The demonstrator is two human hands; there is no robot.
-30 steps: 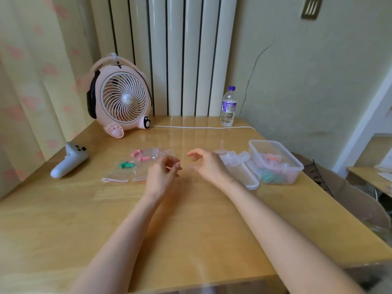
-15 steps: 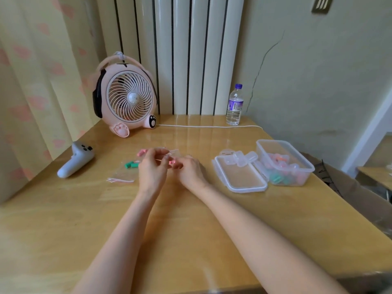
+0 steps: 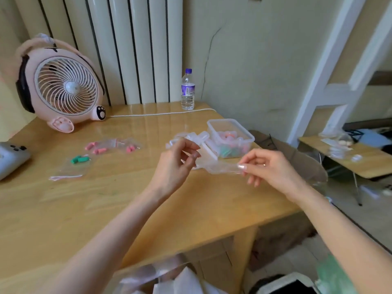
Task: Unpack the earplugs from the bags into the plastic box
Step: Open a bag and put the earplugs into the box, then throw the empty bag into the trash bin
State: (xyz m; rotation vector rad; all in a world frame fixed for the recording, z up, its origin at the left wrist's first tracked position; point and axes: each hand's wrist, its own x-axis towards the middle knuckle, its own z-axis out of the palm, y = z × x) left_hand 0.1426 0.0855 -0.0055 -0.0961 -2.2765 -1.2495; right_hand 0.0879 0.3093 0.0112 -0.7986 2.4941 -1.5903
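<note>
I hold a clear plastic bag (image 3: 218, 167) above the table between both hands. My right hand (image 3: 267, 168) pinches its right end between thumb and forefinger. My left hand (image 3: 178, 164) has curled fingers at the bag's left end. No coloured earplug shows inside this bag. Just behind my hands stands the open plastic box (image 3: 247, 134), holding pink and green earplugs. Its lid (image 3: 209, 152) and several small clear cases (image 3: 196, 135) lie to its left. On the table's left lie bags with pink earplugs (image 3: 112, 145) and a bag with green earplugs (image 3: 78, 164).
A pink fan (image 3: 61, 88) stands at the back left, with its white cable (image 3: 161, 113) running along the back. A water bottle (image 3: 187, 92) stands by the wall and a grey controller (image 3: 10, 158) lies at the left edge. A low side table (image 3: 360, 166) is on the right.
Both hands lifted a clear bag off the table and moved right, toward the box. My head turned right, so the fan and the other bags sit farther left.
</note>
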